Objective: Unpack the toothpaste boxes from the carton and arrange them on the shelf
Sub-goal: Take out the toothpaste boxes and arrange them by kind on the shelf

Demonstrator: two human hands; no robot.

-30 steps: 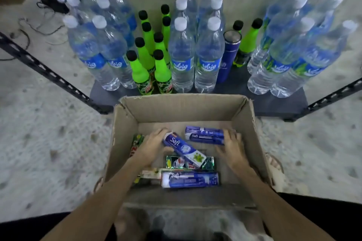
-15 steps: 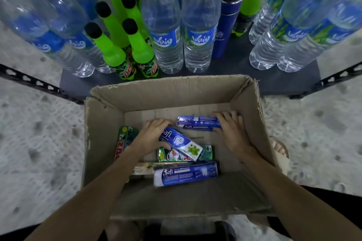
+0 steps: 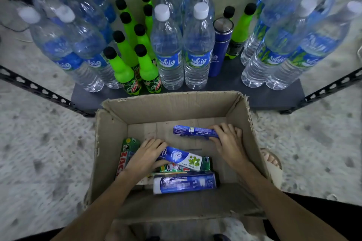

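Both forearms run out of the bottom edge of the view, and the near wall of the carton (image 3: 176, 209) hides whatever lies against it. Much of the left hand (image 3: 145, 157) covers the end of a blue-and-white toothpaste box (image 3: 183, 158) marked "Double Mint"; its fingers curl over that end and grip it, the box lying slantwise on top of the others near the carton's middle. Under it a green toothpaste box (image 3: 204, 163) shows only in slivers. At the left wall a green-and-red box (image 3: 125, 157) stands partly behind the left wrist, its lettering cut off. Along the near side lies a dark blue Safi box (image 3: 185, 183), its print blurred. The right hand (image 3: 229, 143) holds the right end of a narrow blue box (image 3: 193, 130) close to the carton's far wall, fingers bent over it; the thumb cannot be seen. Beyond the carton's far rim the shelf (image 3: 274, 98) carries water bottles (image 3: 169, 51), green soda bottles (image 3: 125, 70) and a blue flask (image 3: 220, 49); the outer bottles are smeared and cut off at the top edge
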